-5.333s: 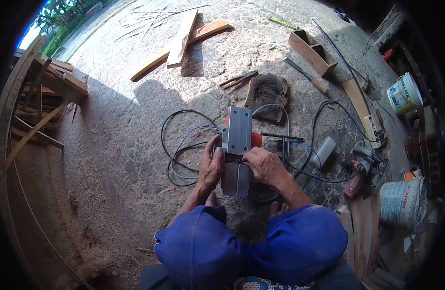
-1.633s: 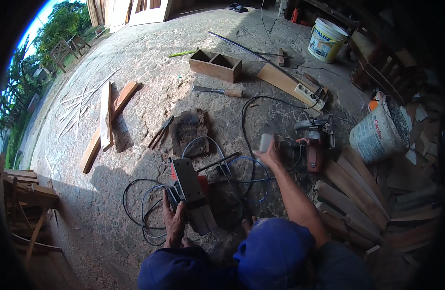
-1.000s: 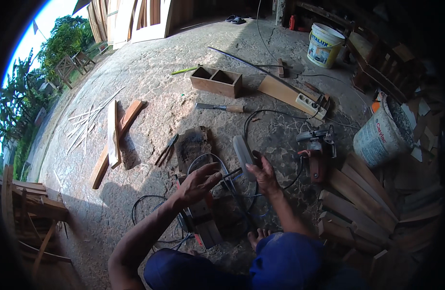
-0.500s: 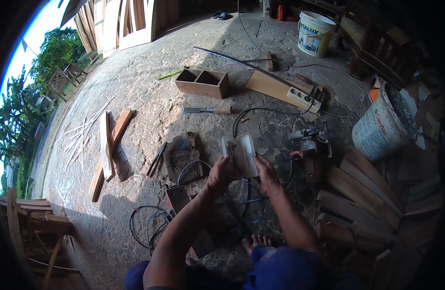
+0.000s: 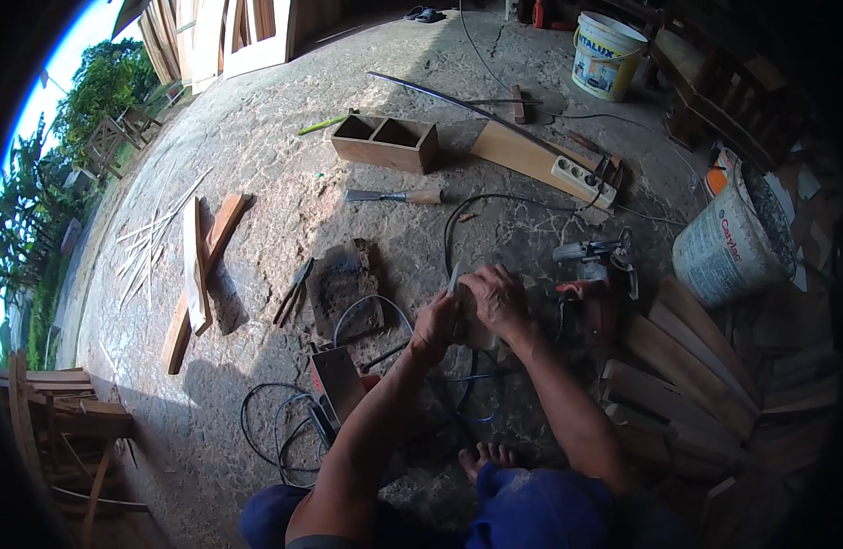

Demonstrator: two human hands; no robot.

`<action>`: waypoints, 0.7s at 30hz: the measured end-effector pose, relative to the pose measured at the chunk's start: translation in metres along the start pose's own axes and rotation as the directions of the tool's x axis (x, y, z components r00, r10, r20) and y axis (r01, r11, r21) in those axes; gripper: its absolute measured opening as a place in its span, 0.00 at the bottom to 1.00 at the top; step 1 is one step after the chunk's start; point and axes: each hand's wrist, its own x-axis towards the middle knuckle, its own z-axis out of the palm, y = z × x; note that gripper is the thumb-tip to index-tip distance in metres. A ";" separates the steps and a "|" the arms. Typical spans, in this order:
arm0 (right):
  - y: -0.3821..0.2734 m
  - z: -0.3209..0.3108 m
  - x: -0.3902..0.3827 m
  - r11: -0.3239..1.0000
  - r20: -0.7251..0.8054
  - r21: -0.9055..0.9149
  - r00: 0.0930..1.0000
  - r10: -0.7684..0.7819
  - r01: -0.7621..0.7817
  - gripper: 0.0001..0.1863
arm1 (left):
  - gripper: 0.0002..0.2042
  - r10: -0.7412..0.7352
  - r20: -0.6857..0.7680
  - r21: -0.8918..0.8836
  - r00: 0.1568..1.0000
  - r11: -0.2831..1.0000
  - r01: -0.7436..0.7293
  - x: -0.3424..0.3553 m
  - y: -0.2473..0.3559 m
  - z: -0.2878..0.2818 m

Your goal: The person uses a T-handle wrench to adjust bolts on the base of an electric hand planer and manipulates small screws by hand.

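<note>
Over the middle of the floor, both hands hold a small whitish box [image 5: 477,333], which is mostly hidden by my fingers. My left hand [image 5: 432,324] is closed round its left side, where a thin pale edge stands up. Fingers bent, my right hand [image 5: 499,297] lies over the top and right side of the box. Just left of the hands is a dark rough slab [image 5: 345,288], with pliers [image 5: 294,293] beside it. A metal-faced power tool [image 5: 337,375] with a red part lies below, partly behind my left forearm. To the right sits a red and grey power tool [image 5: 594,284].
Farther out lie a chisel [image 5: 394,196], a two-compartment wooden box [image 5: 385,145] and a power strip [image 5: 583,180]. Cables cross the floor. Two buckets, a yellow-white one [image 5: 606,57] and a stained one [image 5: 728,240], stand right. Wood offcuts [image 5: 687,366] pile up at lower right.
My right hand has moved up and left, over the box. The box was spread open between both hands and now shows mostly edge-on.
</note>
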 end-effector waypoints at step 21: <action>-0.008 -0.074 0.026 0.972 0.061 -0.203 0.992 -0.111 0.121 0.06 | 0.16 0.251 0.341 0.936 0.906 -0.176 -0.304 -0.040 0.141 0.058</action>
